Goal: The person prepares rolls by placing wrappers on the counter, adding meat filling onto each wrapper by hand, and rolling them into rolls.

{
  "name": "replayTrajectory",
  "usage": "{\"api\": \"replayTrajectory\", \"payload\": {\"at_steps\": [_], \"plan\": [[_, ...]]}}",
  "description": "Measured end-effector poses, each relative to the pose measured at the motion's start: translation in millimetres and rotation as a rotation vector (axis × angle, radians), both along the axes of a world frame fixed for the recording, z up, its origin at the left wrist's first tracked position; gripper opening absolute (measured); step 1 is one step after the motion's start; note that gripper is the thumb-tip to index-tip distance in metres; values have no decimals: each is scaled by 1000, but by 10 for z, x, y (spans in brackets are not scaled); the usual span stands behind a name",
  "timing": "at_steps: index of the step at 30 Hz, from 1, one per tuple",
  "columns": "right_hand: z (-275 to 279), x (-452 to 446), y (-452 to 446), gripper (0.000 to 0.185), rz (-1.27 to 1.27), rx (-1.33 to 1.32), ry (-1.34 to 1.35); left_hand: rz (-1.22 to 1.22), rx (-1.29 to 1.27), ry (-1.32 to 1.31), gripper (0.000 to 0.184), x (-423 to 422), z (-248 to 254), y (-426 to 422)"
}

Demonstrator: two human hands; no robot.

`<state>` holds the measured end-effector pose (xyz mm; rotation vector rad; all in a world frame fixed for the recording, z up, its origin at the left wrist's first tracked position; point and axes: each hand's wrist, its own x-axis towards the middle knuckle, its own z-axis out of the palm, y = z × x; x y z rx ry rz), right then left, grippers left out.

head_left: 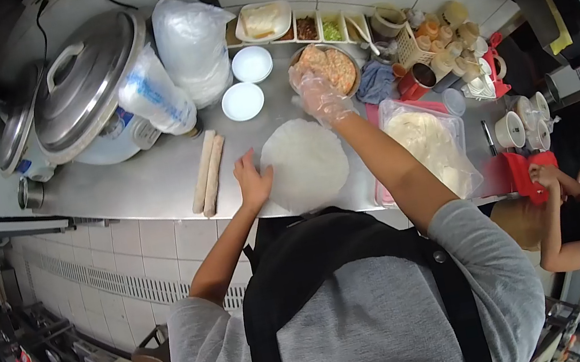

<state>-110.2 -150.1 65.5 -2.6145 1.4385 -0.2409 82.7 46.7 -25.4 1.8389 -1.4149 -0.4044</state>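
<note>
My left hand point(254, 181) is bare, with its fingers apart, at the left edge of a round, pale, thin sheet point(304, 164) lying flat on the metal counter. Its thumb reaches the sheet's edge; I cannot tell whether it touches. Over a round bowl at the back, my right hand point(322, 95) wears a clear plastic glove. Its fingers are curled into a clump of orange-pink, minced-looking filling point(341, 73), and the fingertips are partly hidden. Two long, thin, pale rolls point(209, 174) lie side by side left of my left hand.
Two white bowls point(243, 102), plastic bags point(190, 47) and a large lidded cooker point(91, 84) stand at the left. Ingredient tubs point(331, 28) line the wall. At right are a plastic-covered container of pale dough point(427, 145), a blue cloth point(376, 82), bottles and another person's hand point(543, 175).
</note>
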Motion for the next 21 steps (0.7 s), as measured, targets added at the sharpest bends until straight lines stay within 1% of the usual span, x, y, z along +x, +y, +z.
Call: {"api": "replayTrajectory", "payload": {"at_steps": [1, 2, 3, 5, 6, 7, 9, 10, 12, 13, 14, 15, 16, 17, 18, 19, 20, 21], "plan": [[-156, 29, -152, 75, 23, 14, 59, -83, -11, -29, 55, 42, 67, -18], [-409, 12, -284, 55, 63, -67, 17, -167, -25, -59, 55, 81, 123, -36], [-438, -1, -350, 55, 74, -59, 14, -156, -17, -61, 55, 96, 153, -40], [-452, -29, -392, 44, 40, 82, 4, -357, 55, -153, 58, 33, 200, -33], [-418, -38, -375, 40, -12, 123, -63, -404, 75, -248, 61, -28, 223, -19], [-245, -16, -347, 40, -8, 124, -64, -400, 76, -249, 61, -65, 203, -40], [292, 18, -251, 50, -171, 428, -26, -576, 34, -376, 60, -137, 138, -136], [379, 1, -251, 50, -175, 426, -29, -580, 32, -379, 60, -182, 135, -188], [509, -48, -289, 58, -196, 591, -66, -688, 18, -459, 60, -276, 135, -312], [298, -118, -472, 58, -201, 587, -69, -693, 13, -462, 60, -311, 136, -388], [-129, -244, -780, 62, -232, 624, -233, -845, -11, -470, 61, -343, 134, -460], [-193, -395, -835, 64, -252, 638, -319, -998, -34, -477, 63, -372, 121, -522], [-110, -498, -806, 67, -271, 652, -405, -1008, -39, -481, 63, -399, 85, -578], [-37, -720, -692, 66, -111, 623, -522, -1173, -56, -425, 64, -429, 49, -623], [130, -821, -523, 66, -39, 600, -583, -1338, -71, -367, 65, -459, 5, -663], [313, -917, -346, 65, 35, 580, -642, -1354, -75, -369, 65, -497, -44, -678], [465, -976, -194, 63, -116, 673, -770, -1344, -123, -408, 65, -542, -95, -667], [509, -1038, -85, 60, -176, 666, -798, -1333, -172, -445, 65, -592, -121, -649]]}}
